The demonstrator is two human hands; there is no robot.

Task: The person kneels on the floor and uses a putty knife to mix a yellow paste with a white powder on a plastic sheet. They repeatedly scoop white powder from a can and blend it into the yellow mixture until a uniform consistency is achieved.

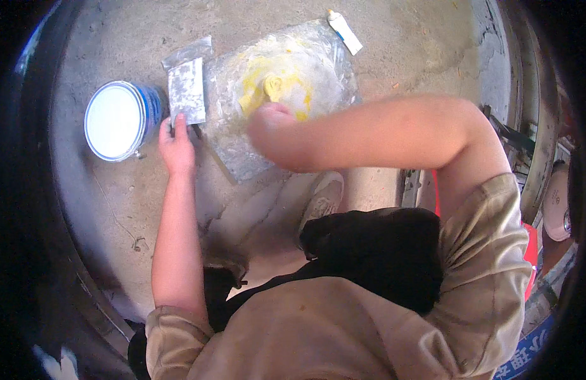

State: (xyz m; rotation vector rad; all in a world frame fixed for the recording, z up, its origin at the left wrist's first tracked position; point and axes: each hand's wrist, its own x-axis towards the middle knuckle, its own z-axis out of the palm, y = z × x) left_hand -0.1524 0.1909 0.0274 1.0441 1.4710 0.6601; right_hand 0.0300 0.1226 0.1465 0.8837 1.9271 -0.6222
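At the left, my left hand has its thumb over the lower edge of a flat grey scraper smeared with white; a second grey sheet shows just beyond it. My right hand is closed above a grey board on the ground. Whatever it grips is hidden behind the hand and partly blurred. Just past its fingers, a soft mound of pale yellow paste sits on the board, with brighter yellow streaks and dried white smears around it.
A blue tub with a white round top stands left of the scraper. Beyond the board's far right corner lies a white tube with an orange tip. My shoe is close to the board's near side. Clutter lines the right edge.
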